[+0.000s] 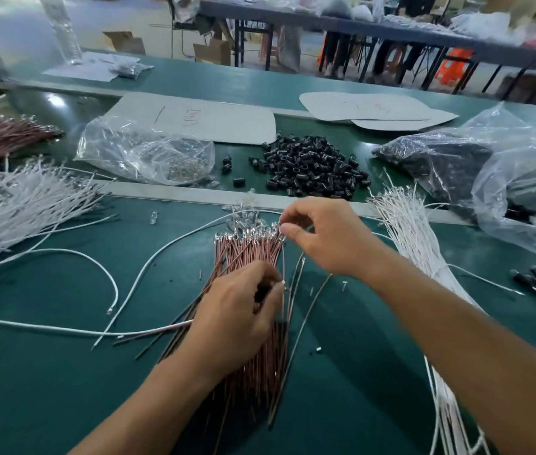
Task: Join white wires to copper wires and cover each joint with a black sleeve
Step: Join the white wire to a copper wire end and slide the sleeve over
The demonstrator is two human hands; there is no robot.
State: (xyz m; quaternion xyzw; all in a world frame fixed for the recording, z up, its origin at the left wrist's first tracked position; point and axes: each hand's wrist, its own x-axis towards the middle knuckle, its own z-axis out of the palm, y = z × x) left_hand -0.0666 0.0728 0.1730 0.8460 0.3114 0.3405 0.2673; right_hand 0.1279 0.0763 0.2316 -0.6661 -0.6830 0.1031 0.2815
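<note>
Right hand (322, 239) pinches one terminal tip at far end of copper wires (247, 257), bundled mid-bench (63, 389). Left hand (237, 318) curled round small dark piece, prob. a black sleeve (261, 292). Rec: isolate a single strand, lift clear w/o dragging neighbours. Sleeve pile (312, 169) lies beyond, white wires (414, 231) just right

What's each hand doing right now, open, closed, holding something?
Left hand: closed round what looks like a black sleeve.
Right hand: fingers pinching the tip of a copper wire.
</note>
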